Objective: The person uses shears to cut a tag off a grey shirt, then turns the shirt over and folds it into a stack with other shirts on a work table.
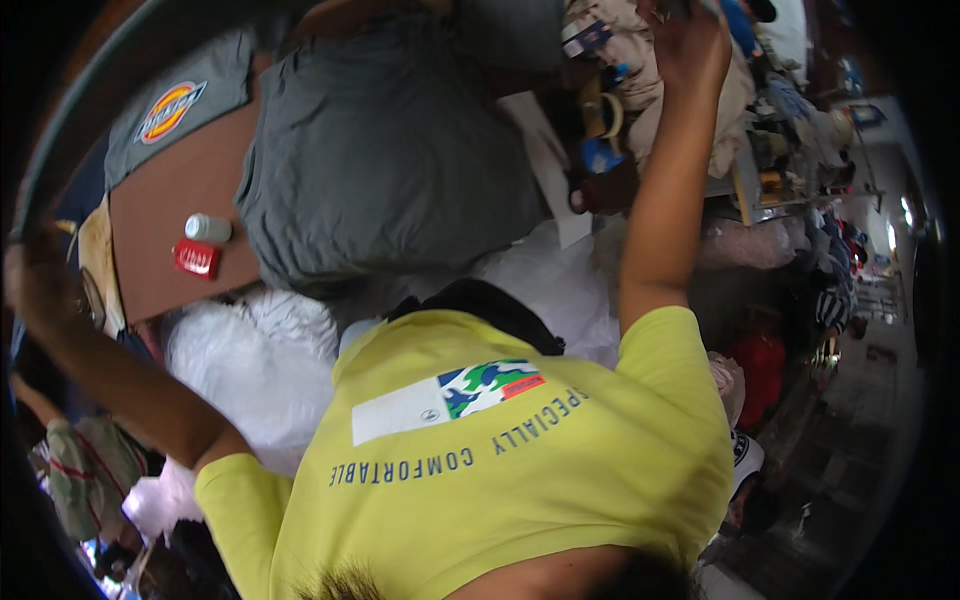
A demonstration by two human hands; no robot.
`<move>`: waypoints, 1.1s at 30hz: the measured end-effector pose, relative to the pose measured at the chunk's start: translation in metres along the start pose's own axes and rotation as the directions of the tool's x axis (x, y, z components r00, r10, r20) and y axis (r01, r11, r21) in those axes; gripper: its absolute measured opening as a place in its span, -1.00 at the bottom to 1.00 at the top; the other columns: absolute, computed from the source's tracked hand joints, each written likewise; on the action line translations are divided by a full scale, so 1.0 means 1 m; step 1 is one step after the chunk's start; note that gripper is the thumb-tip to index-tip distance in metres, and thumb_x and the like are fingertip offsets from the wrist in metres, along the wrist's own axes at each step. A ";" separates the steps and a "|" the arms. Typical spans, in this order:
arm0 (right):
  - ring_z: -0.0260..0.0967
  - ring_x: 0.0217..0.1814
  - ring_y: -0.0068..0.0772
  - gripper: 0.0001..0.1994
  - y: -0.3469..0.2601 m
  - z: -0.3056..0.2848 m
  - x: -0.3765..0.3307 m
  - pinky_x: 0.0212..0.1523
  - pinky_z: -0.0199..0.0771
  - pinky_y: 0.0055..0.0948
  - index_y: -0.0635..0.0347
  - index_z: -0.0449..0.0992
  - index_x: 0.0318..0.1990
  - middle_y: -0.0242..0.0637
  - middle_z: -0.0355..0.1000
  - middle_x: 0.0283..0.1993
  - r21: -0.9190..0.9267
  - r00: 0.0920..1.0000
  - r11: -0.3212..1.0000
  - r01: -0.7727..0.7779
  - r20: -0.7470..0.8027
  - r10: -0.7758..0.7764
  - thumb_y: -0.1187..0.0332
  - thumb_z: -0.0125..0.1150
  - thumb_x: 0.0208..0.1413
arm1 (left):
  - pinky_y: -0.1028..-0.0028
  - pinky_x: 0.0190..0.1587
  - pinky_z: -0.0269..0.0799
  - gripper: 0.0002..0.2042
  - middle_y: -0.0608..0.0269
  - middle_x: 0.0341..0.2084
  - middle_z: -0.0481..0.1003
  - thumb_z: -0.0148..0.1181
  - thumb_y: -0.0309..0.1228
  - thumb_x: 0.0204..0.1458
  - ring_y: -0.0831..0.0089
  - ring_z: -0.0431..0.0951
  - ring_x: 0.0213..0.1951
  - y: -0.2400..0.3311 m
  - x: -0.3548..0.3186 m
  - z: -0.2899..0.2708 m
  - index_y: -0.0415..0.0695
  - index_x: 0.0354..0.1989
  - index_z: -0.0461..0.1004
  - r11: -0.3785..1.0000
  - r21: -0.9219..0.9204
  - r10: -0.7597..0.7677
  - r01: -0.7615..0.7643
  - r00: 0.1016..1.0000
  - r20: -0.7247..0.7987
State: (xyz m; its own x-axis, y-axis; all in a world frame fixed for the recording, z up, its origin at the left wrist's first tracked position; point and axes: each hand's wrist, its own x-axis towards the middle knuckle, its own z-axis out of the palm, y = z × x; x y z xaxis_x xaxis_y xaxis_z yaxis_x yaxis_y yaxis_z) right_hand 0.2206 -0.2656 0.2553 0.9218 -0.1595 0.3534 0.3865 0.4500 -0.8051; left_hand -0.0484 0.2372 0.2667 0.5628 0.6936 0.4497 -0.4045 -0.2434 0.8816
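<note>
My left hand (32, 262), dim and blurred at the far left, is raised and closed at the lower end of a dark grey cloth band (75, 110). That band arcs up to the top edge. My right hand (690, 45) is lifted at the upper right, its fingers curled and partly cut off by the frame; what they hold I cannot make out. Between my arms a big pile of grey cloth (385, 150) lies on the brown tabletop (150, 215). Left of the pile is a flat grey cloth piece (185, 95) with a colourful printed emblem.
A small pale cylinder (208, 228) and a red packet (197, 258) sit near the table's edge. White plastic bags (250, 360) bulge beside my body. Beige cloth (640, 90) and a tape roll (612, 115) are at the upper right. Other people (755, 370) are farther right.
</note>
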 end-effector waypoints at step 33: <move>0.32 -0.60 -0.49 -0.76 0.187 -0.197 -0.200 -0.60 0.43 -0.56 0.17 0.18 -0.36 -0.27 0.25 -0.48 -0.409 0.814 0.704 -0.580 -0.322 0.484 0.73 -0.09 -0.14 | 0.56 -0.30 0.43 -0.82 0.26 -0.27 0.44 0.03 -0.51 0.07 0.54 0.46 -0.31 -0.240 -0.285 -0.015 -0.22 -0.15 0.35 0.622 -0.384 -0.778 0.683 0.596 -0.200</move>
State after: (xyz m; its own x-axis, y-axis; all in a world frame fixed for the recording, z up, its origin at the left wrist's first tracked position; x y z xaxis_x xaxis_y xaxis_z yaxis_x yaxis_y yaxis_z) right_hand 0.1151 -0.3228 -0.0601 0.9470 -0.1949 -0.2554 -0.2504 0.0500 -0.9668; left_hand -0.1227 0.1080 -0.0756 0.5055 0.7382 -0.4467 -0.1441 0.5827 0.7998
